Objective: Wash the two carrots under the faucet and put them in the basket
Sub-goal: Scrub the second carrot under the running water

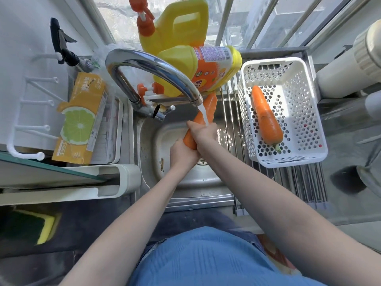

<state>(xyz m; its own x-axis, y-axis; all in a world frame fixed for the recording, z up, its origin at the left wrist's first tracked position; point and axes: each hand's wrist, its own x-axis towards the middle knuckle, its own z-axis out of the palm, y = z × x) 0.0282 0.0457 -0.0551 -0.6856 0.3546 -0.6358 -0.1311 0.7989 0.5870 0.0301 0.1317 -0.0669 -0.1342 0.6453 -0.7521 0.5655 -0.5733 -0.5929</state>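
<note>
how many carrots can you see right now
2. One carrot lies in the white basket at right; the other carrot is held by both hands under the running faucet.

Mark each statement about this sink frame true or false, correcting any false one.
1. One carrot already lies in the white basket. True.
2. The faucet is off. False: water runs from its spout onto the carrot in hand.
3. Both hands grip the same carrot. True: left hand low, right hand above it.
4. The basket sits inside the sink basin. False: it rests on the rack to the sink's right.
5. The yellow detergent bottles stand behind the faucet. True.
</note>
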